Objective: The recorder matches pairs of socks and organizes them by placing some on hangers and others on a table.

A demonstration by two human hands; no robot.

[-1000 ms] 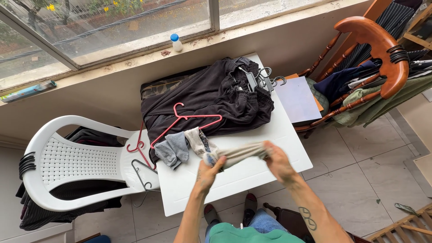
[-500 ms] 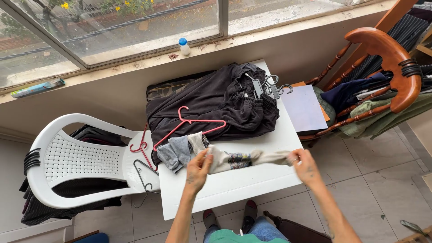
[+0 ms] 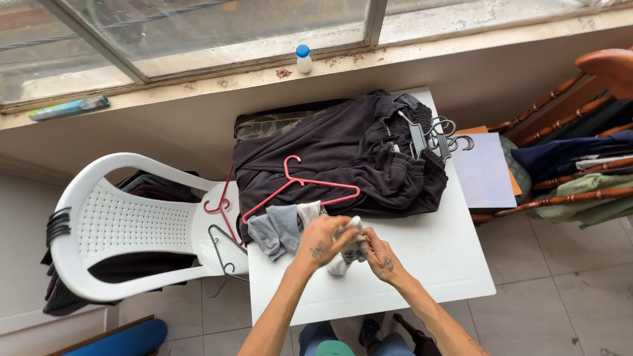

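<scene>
Hands drawn together; left hand (image 3: 321,238), right hand (image 3: 380,256) both clutching bunched sock (image 3: 347,250) between.

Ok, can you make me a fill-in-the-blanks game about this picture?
1. Both hands, the left hand and the right hand, hold one balled-up pale ____.
2. The hanger lying on the dark clothes is coloured ____.
3. The small bottle on the sill has a ____ cap.

Missing words: sock; pink; blue

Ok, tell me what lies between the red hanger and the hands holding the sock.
In the head view, a small heap of grey and cream socks lies between the red hanger and the left hand, beside the sock both hands grip.
</scene>
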